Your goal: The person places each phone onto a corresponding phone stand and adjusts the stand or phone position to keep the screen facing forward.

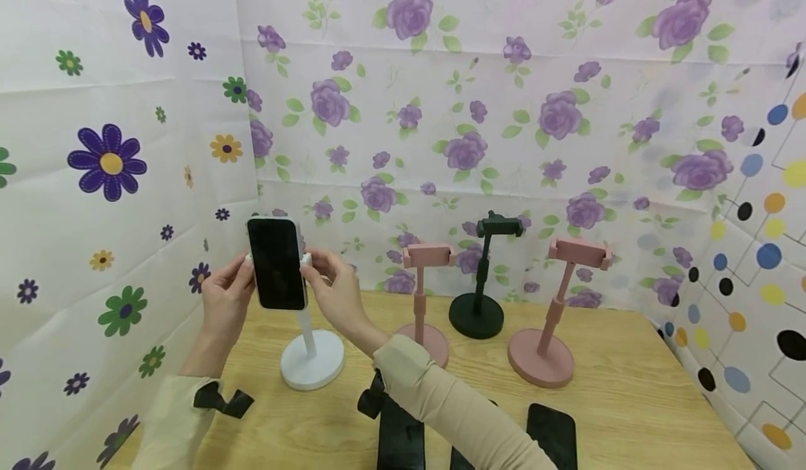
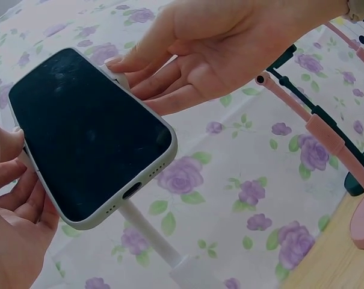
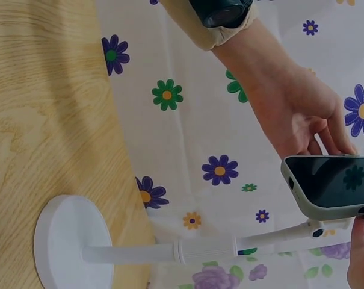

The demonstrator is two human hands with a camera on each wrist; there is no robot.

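Observation:
A black-screened smartphone (image 1: 277, 264) with a pale rim stands upright against the head of a white phone stand (image 1: 313, 360). At its left side my left hand (image 1: 225, 298) pinches the end of the stand's white clamp, thumb along the phone's edge. My right hand (image 1: 340, 295) grips the clamp's other end between thumb and fingers. In the left wrist view, the phone's charging port (image 2: 132, 191) faces the camera, with the stand's stem (image 2: 151, 238) below. The right wrist view shows the round white base (image 3: 73, 241) on the table; the phone hides most of the clamp.
Two pink phone stands (image 1: 420, 302) (image 1: 554, 309) and a black phone stand (image 1: 481, 281) stand to the right on the wooden table (image 1: 623, 365). Dark phones (image 1: 403, 435) (image 1: 554, 431) lie near the front, partly under my right sleeve. Flowered cloth hangs behind and at the left.

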